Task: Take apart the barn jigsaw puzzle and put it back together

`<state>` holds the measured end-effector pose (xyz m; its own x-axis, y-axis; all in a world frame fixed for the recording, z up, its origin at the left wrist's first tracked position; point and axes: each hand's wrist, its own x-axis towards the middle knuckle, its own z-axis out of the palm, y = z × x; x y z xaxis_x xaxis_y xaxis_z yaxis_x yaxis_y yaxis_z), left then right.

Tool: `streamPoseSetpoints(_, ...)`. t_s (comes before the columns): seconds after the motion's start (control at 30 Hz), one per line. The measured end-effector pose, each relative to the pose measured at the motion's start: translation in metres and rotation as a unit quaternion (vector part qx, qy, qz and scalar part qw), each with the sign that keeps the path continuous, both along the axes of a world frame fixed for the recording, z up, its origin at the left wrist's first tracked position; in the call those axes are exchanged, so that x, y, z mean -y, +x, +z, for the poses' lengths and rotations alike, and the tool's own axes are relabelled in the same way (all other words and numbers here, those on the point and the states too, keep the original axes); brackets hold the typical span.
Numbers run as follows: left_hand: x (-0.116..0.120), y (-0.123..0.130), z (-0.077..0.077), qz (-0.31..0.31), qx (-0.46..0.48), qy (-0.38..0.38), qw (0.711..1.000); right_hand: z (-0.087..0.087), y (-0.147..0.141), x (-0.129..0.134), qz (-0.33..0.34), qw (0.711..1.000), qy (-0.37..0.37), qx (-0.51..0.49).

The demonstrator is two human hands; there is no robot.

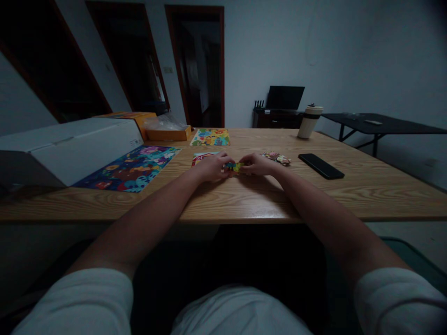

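Observation:
Near the middle of the wooden table, my left hand has its fingers closed on a small blue-green piece. Facing it, my right hand pinches a small yellow-green piece. The two pieces meet or nearly meet between my fingertips; whether they are joined is too small to tell. Behind my left hand lies a red and white printed sheet, partly hidden by the hand. A small pile of colourful pieces rests just beyond my right hand.
On the left are a white box, a dark patterned picture sheet and an orange box with clear plastic. A bright picture sheet lies farther back. A black phone and a cream cup are on the right.

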<state>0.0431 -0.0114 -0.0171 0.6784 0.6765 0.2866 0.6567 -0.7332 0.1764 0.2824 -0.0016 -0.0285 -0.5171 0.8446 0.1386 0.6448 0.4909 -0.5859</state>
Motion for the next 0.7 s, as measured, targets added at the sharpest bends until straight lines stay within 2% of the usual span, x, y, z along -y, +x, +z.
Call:
streamPoseSetpoints(0.13,-0.001,0.000,-0.001,-0.026,0.010,-0.009,1.000,-0.004,0.001,-0.005,-0.013,1.000,-0.003,-0.011)
streamPoseSetpoints(0.3,0.001,0.000,0.001,-0.044,0.019,0.001,0.999,-0.006,-0.003,-0.009,-0.038,0.998,0.030,-0.035)
streamPoseSetpoints(0.37,0.003,0.000,0.002,-0.043,0.019,0.000,0.999,-0.005,-0.006,-0.008,-0.045,0.997,0.010,-0.065)
streamPoseSetpoints(0.5,0.004,0.003,0.001,-0.038,0.018,-0.016,0.999,-0.003,-0.011,0.002,-0.001,0.994,-0.052,-0.096)
streamPoseSetpoints(0.6,0.002,0.004,-0.001,-0.047,0.032,-0.011,0.998,0.001,-0.012,0.007,0.036,0.994,-0.050,-0.087)
streamPoseSetpoints(0.7,-0.004,0.000,0.001,-0.053,0.065,0.005,0.996,0.008,-0.005,0.003,0.027,0.991,-0.021,-0.126)
